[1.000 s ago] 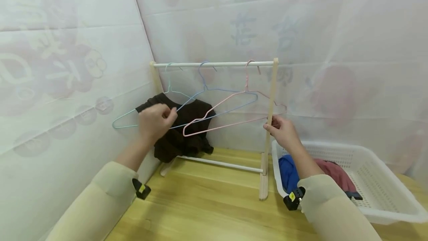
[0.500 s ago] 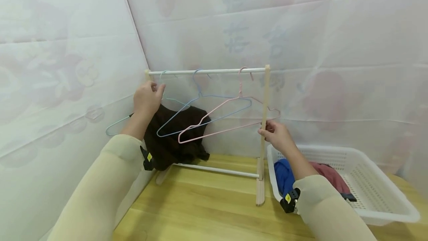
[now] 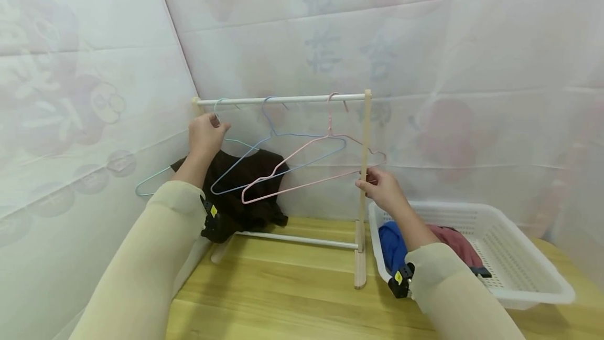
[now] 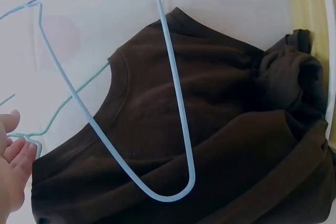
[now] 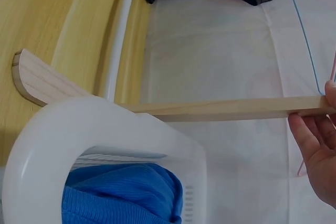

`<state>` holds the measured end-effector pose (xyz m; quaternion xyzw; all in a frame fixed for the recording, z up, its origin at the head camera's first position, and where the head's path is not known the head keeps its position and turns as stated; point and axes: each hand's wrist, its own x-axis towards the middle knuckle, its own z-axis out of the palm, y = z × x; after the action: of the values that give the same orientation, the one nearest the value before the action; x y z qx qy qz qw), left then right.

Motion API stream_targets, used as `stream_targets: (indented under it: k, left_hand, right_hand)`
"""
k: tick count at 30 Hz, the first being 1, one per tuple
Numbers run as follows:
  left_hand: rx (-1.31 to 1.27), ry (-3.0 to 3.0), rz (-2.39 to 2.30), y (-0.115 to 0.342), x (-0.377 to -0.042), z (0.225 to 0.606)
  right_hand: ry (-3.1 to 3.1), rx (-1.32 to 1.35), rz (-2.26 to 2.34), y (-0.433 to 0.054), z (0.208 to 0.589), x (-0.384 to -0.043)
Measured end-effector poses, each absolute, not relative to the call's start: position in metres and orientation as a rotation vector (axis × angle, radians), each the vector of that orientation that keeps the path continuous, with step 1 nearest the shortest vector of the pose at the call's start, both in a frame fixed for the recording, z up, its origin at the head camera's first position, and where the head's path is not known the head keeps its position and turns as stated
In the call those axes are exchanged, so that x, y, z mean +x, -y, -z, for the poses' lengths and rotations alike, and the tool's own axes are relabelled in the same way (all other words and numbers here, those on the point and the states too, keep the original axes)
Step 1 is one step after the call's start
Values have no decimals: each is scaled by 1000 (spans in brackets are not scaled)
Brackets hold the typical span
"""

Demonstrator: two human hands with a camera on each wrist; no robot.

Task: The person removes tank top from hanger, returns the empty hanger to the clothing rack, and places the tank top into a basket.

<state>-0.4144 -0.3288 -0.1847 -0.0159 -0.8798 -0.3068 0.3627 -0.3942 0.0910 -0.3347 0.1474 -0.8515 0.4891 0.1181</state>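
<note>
My left hand (image 3: pixel 204 133) is at the neck of a mint-green clothes hanger (image 3: pixel 153 177) on the rack's top bar. In the left wrist view, the hanger's neck lies between my thumb and fingers (image 4: pixel 21 153). A dark brown shirt (image 4: pixel 210 103) hangs on that hanger. My right hand (image 3: pixel 384 189) grips the right wooden post (image 5: pixel 220 109) of the clothes rack, fingers curled against it. Between the hands hang a bare blue hanger (image 3: pixel 302 169) and a bare pink hanger (image 3: pixel 302 185), both hooked on the white top bar (image 3: pixel 297 99).
A white plastic basket (image 3: pixel 542 245) stands right of the rack, holding a blue garment (image 3: pixel 391 243) and a dusty-red garment (image 3: pixel 455 240). The rack stands on a wooden table (image 3: pixel 283 298). White printed sheets (image 3: pixel 424 67) rise behind and at the left.
My left hand has left the blue hanger's left end and moved up and left to the green hanger's neck. The right hand stays on the post. The head view has shifted slightly.
</note>
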Motion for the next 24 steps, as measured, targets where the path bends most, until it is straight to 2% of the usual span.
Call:
stream_targets:
  k: [24]
  left_hand:
    - [-94,2474,646,353,-405,192]
  right_hand:
    - [2484,442,-1459,-90,333,-397]
